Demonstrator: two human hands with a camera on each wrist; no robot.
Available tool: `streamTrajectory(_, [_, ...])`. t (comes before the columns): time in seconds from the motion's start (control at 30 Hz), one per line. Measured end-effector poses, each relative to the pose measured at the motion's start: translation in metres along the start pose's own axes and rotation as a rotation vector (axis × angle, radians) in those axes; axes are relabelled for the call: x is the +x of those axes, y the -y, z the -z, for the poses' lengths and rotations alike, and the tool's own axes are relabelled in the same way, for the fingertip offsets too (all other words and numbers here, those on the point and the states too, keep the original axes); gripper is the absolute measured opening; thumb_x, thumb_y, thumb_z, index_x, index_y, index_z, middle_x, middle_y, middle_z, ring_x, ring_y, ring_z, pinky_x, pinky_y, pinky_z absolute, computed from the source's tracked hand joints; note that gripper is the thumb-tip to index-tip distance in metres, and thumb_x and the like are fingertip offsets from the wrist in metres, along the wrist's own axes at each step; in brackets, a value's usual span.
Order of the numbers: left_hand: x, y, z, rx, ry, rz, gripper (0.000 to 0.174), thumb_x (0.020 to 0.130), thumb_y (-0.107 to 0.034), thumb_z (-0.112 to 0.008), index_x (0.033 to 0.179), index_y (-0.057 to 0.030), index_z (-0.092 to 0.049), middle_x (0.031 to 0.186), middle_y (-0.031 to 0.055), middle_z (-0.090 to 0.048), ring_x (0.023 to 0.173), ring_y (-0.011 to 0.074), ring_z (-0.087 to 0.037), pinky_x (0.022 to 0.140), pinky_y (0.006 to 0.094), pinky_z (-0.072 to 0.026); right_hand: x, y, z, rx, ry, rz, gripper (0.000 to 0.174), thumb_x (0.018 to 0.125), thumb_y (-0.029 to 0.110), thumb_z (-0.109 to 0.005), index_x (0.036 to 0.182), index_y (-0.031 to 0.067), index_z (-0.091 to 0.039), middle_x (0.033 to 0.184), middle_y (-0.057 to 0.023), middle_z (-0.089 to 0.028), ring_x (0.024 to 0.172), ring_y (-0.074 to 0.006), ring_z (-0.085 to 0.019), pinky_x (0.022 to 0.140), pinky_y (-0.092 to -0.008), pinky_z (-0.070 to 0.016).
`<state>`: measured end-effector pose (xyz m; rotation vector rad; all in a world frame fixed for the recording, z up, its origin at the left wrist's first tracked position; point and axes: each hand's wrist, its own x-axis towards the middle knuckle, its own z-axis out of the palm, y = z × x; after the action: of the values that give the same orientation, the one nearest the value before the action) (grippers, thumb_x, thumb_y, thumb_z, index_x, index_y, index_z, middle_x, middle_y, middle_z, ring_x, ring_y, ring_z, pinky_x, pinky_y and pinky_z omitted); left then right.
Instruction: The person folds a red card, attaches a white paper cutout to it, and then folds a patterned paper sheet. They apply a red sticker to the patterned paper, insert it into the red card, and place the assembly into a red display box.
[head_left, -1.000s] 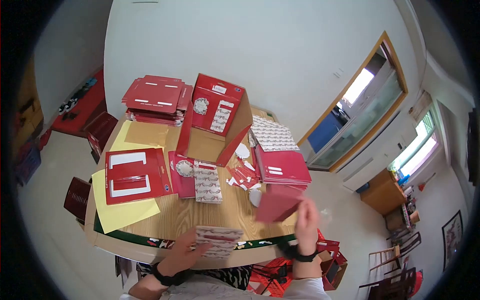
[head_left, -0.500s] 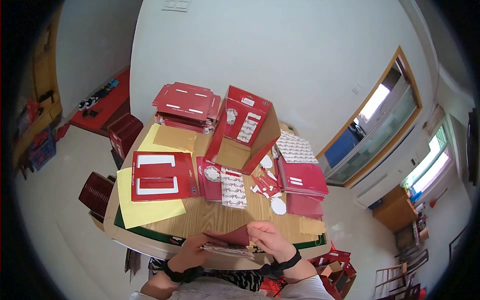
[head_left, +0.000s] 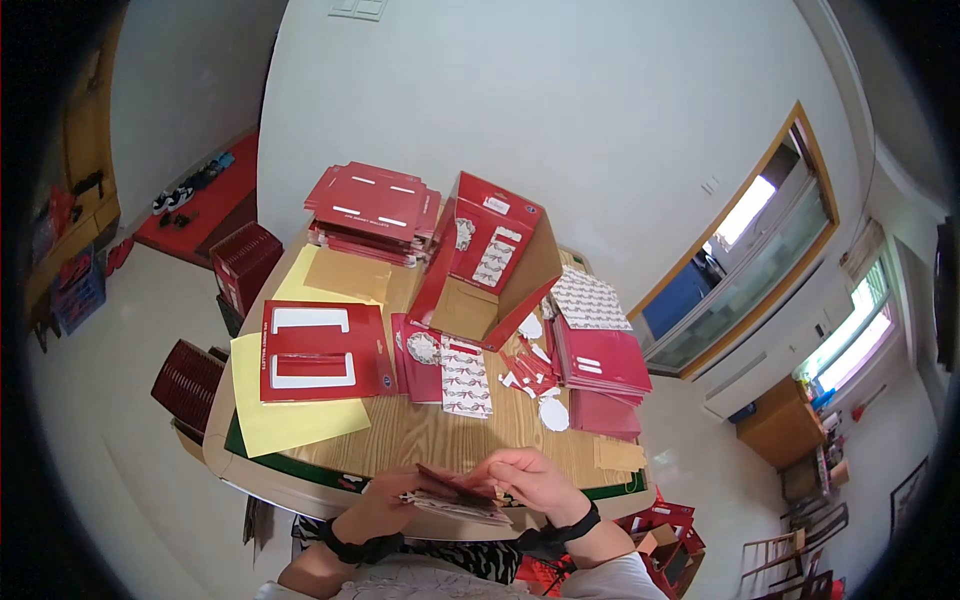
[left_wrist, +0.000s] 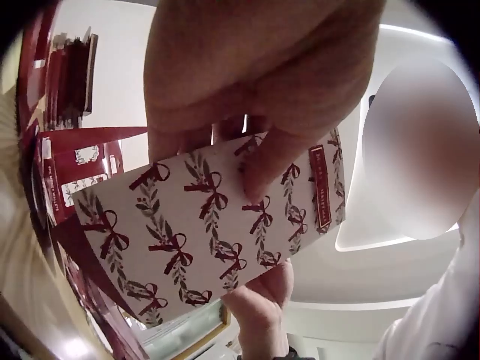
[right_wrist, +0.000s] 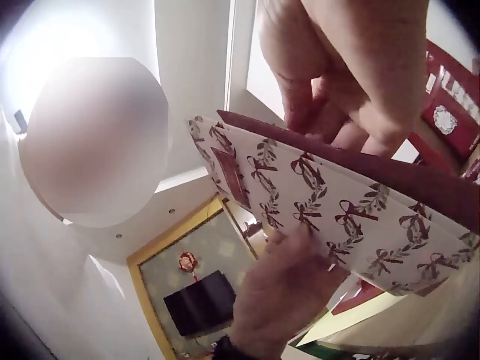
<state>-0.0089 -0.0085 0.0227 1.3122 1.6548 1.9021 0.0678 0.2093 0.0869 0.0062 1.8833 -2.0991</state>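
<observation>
The left hand [head_left: 385, 503] grips a white wallet printed with red bows [left_wrist: 202, 225] at the table's front edge, its thumb flat on the printed face in the left wrist view. Against the wallet's other side lies a dark red sheet [right_wrist: 360, 161]. The right hand [head_left: 535, 482] pinches at this sheet's upper edge, its fingertips partly hidden behind the sheet in the right wrist view [right_wrist: 349, 75]. Another bow-printed wallet [head_left: 466, 380] lies flat on the table, beside a red one with a white round ornament [head_left: 424, 348].
An open red box [head_left: 470, 305] stands mid-table. Left of it are stacked red cards [head_left: 368, 200], a red card with white cutouts [head_left: 320, 350] and yellow paper [head_left: 300, 430]. To the right sit dark red stacks [head_left: 605, 360], a patterned stack [head_left: 590, 298] and scraps [head_left: 528, 370].
The right hand has brought the dark red sheet from the table's right side to the wallet in the left hand. The sheet now lies lower and closer against it.
</observation>
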Motion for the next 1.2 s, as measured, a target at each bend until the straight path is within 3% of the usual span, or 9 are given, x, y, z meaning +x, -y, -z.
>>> streamTrajectory(0.23, [-0.004, 0.003, -0.005, -0.046, -0.091, 0.138, 0.032, 0.072, 0.004, -0.051, 0.100, -0.0035, -0.064, 0.093, 0.0109, -0.064, 0.081, 0.0172, -0.061, 0.069, 0.0255, -0.0475, -0.010, 0.004, -0.010, -0.134, -0.118, 0.262, 0.021, 0.087, 0.003, -0.049, 0.105, -0.0059, -0.056, 0.105, -0.0144, -0.060, 0.097, -0.0179, -0.056, 0.086, -0.0286, -0.0428])
streamTrajectory(0.33, [-0.001, -0.002, -0.005, 0.027, -0.094, 0.132, 0.032, 0.072, 0.005, -0.050, 0.100, -0.0038, -0.064, 0.091, 0.0105, -0.064, 0.079, 0.0161, -0.061, 0.066, 0.0246, -0.0473, -0.012, 0.006, -0.014, -0.258, -0.300, 0.097, 0.029, 0.083, -0.001, -0.057, 0.111, -0.0033, -0.054, 0.110, -0.0093, -0.058, 0.101, -0.0139, -0.054, 0.088, -0.0287, -0.0419])
streamTrajectory(0.43, [0.000, -0.005, -0.006, 0.072, -0.104, 0.127, 0.033, 0.071, 0.005, -0.050, 0.100, -0.0043, -0.064, 0.089, 0.0105, -0.064, 0.078, 0.0170, -0.061, 0.064, 0.0253, -0.0471, -0.003, -0.009, -0.012, -0.215, -0.340, 0.522, 0.035, 0.078, -0.001, -0.063, 0.112, 0.0002, -0.055, 0.112, -0.0125, -0.057, 0.100, -0.0200, -0.055, 0.085, -0.0306, -0.0443])
streamTrajectory(0.53, [-0.002, 0.000, -0.008, 0.138, -0.141, 0.064, 0.034, 0.070, 0.006, -0.051, 0.100, -0.0047, -0.064, 0.089, 0.0108, -0.064, 0.077, 0.0190, -0.061, 0.064, 0.0266, -0.0473, -0.007, 0.005, -0.017, -0.832, -0.537, 0.786, 0.037, 0.073, -0.001, -0.066, 0.109, 0.0036, -0.058, 0.111, -0.0145, -0.057, 0.097, -0.0261, -0.057, 0.083, -0.0328, -0.0456])
streamTrajectory(0.63, [-0.001, -0.002, -0.008, 0.145, -0.160, 0.071, 0.032, 0.072, 0.005, -0.052, 0.099, -0.0052, -0.064, 0.089, 0.0110, -0.064, 0.078, 0.0209, -0.062, 0.065, 0.0279, -0.0478, -0.009, 0.009, -0.021, -1.088, -0.604, 0.862, 0.036, 0.068, -0.003, -0.067, 0.104, 0.0054, -0.063, 0.110, -0.0153, -0.057, 0.096, -0.0301, -0.056, 0.082, -0.0337, -0.0454])
streamTrajectory(0.93, [0.001, 0.003, -0.011, 0.165, -0.252, 0.095, 0.018, 0.079, -0.003, -0.058, 0.096, -0.0033, -0.065, 0.086, 0.0127, -0.064, 0.076, 0.0228, -0.062, 0.067, 0.0287, -0.0481, -0.013, 0.009, -0.022, -1.186, -0.507, 0.836, 0.032, 0.073, -0.008, -0.050, 0.098, 0.0017, -0.066, 0.114, -0.0190, -0.055, 0.103, -0.0309, -0.055, 0.086, -0.0370, -0.0438])
streamTrajectory(1.03, [-0.002, 0.013, -0.011, 0.203, -0.263, 0.135, 0.022, 0.080, -0.003, -0.059, 0.102, -0.0024, -0.062, 0.087, 0.0130, -0.064, 0.078, 0.0215, -0.062, 0.068, 0.0289, -0.0480, -0.019, 0.004, -0.016, -0.761, -0.328, 0.622, 0.036, 0.077, -0.003, -0.054, 0.113, 0.0025, -0.058, 0.117, -0.0168, -0.054, 0.104, -0.0290, -0.054, 0.089, -0.0353, -0.0428])
streamTrajectory(1.13, [-0.002, 0.014, -0.012, 0.129, -0.325, 0.173, 0.031, 0.081, -0.001, -0.058, 0.112, -0.0009, -0.055, 0.092, 0.0127, -0.064, 0.083, 0.0182, -0.062, 0.072, 0.0279, -0.0477, -0.006, -0.008, -0.012, -0.409, -0.372, 0.707, 0.048, 0.081, 0.002, -0.055, 0.127, 0.0016, -0.042, 0.122, -0.0196, -0.050, 0.110, -0.0284, -0.051, 0.093, -0.0330, -0.0395])
streamTrajectory(1.2, [0.001, 0.012, -0.016, -0.070, -0.424, 0.164, 0.037, 0.081, 0.002, -0.058, 0.118, 0.0005, -0.050, 0.096, 0.0125, -0.063, 0.088, 0.0163, -0.060, 0.076, 0.0271, -0.0472, 0.010, -0.007, 0.005, -0.675, -0.397, 0.533, 0.056, 0.081, 0.006, -0.057, 0.132, 0.0037, -0.033, 0.125, -0.0224, -0.046, 0.114, -0.0318, -0.048, 0.096, -0.0345, -0.0374])
